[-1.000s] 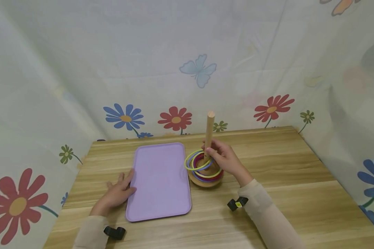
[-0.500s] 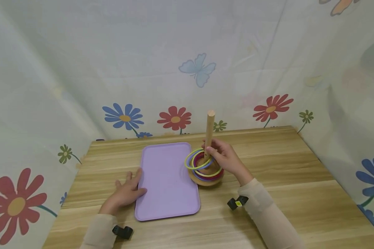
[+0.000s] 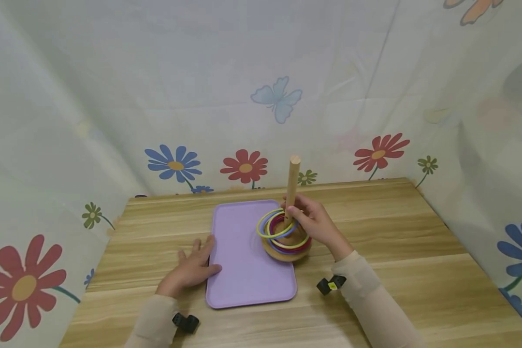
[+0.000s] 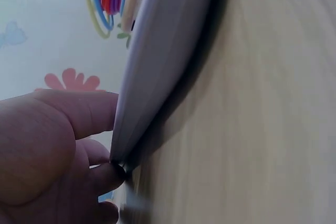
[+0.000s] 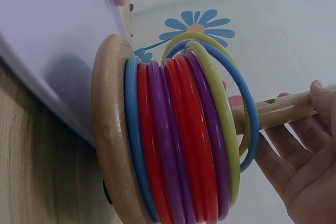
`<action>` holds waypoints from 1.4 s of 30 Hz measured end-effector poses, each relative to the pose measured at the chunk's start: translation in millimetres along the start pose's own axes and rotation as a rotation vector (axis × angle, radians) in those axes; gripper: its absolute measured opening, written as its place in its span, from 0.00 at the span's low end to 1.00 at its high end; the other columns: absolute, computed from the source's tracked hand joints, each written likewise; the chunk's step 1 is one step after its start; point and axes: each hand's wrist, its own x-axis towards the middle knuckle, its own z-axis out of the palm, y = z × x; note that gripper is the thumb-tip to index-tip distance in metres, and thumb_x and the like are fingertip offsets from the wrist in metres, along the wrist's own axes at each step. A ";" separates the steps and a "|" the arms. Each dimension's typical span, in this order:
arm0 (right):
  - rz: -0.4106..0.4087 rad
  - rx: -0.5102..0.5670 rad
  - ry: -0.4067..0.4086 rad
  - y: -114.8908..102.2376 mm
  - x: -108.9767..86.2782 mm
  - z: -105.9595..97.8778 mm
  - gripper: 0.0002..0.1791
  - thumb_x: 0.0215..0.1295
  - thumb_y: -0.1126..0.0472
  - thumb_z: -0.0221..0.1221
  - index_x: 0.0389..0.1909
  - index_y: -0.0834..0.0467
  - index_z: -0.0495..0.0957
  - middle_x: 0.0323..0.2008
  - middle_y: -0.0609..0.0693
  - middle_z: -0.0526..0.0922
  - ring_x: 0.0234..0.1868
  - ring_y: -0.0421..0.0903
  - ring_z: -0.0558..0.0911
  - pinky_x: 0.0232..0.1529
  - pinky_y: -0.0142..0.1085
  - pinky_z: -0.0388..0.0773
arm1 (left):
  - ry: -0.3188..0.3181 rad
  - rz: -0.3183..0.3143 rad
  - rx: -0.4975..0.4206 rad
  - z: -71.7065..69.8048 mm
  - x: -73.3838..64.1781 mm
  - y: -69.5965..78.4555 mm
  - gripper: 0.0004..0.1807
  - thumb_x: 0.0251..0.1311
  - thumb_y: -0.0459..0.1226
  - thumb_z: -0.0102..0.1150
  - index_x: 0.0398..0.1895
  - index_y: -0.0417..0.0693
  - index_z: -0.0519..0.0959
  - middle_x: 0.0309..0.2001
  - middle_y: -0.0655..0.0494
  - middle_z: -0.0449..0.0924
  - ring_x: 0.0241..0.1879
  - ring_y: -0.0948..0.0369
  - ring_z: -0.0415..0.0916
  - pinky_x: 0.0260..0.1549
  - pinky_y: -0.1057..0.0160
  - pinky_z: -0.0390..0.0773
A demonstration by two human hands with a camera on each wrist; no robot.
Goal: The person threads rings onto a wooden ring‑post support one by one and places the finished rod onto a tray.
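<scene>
A lilac tray (image 3: 248,285) lies on the table. My left hand (image 3: 191,268) holds its left edge, thumb over the rim; in the left wrist view the other fingers (image 4: 107,177) are at the outer edge of the tray (image 4: 157,72). My right hand (image 3: 315,222) grips the wooden post (image 3: 293,181) of a ring stand. Its round wooden base (image 5: 113,129) hangs over the tray's right part and casts a shadow on it. Blue, red, purple and yellow rings (image 5: 184,135) are stacked round the post; the topmost yellow ring (image 3: 261,231) sits tilted to the left.
The wooden table (image 3: 374,217) reaches back to a white cloth (image 3: 200,96) printed with flowers and a butterfly. More of this cloth hangs at the left and right sides. A black camera is worn on each wrist.
My left hand has slid the tray to the right, so that its right part now lies under the ring stand. My right hand and the stand have stayed nearly still.
</scene>
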 end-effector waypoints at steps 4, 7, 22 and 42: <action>0.002 -0.007 0.002 0.2 0.2 0.7 0.16 0.81 0.68 0.54 0.64 0.68 0.78 0.54 0.67 0.86 0.55 0.69 0.84 0.55 0.34 0.83 | 0.004 -0.001 0.022 3.7 4.6 8.0 0.48 0.73 0.44 0.62 0.84 0.34 0.46 0.83 0.38 0.45 0.82 0.34 0.29 0.67 0.20 0.19; 0.005 -0.017 0.001 1.3 0.6 0.9 0.16 0.81 0.68 0.54 0.64 0.68 0.78 0.54 0.66 0.86 0.55 0.66 0.85 0.55 0.35 0.83 | 0.007 -0.005 0.032 7.8 8.9 14.3 0.49 0.73 0.44 0.62 0.84 0.34 0.46 0.84 0.38 0.45 0.82 0.34 0.30 0.66 0.19 0.20; -0.009 -0.067 0.017 0.2 2.1 1.4 0.13 0.80 0.68 0.56 0.59 0.66 0.81 0.50 0.61 0.88 0.48 0.55 0.87 0.49 0.38 0.84 | 0.059 -0.039 0.043 28.5 22.4 44.2 0.50 0.71 0.46 0.64 0.84 0.33 0.48 0.83 0.37 0.49 0.82 0.35 0.35 0.67 0.19 0.22; 0.022 -0.021 -0.010 5.4 1.8 7.5 0.15 0.80 0.68 0.56 0.61 0.67 0.80 0.51 0.71 0.85 0.51 0.59 0.86 0.54 0.38 0.83 | 0.101 0.006 0.030 49.1 34.1 64.9 0.50 0.69 0.47 0.66 0.83 0.31 0.51 0.82 0.34 0.52 0.82 0.34 0.39 0.67 0.18 0.22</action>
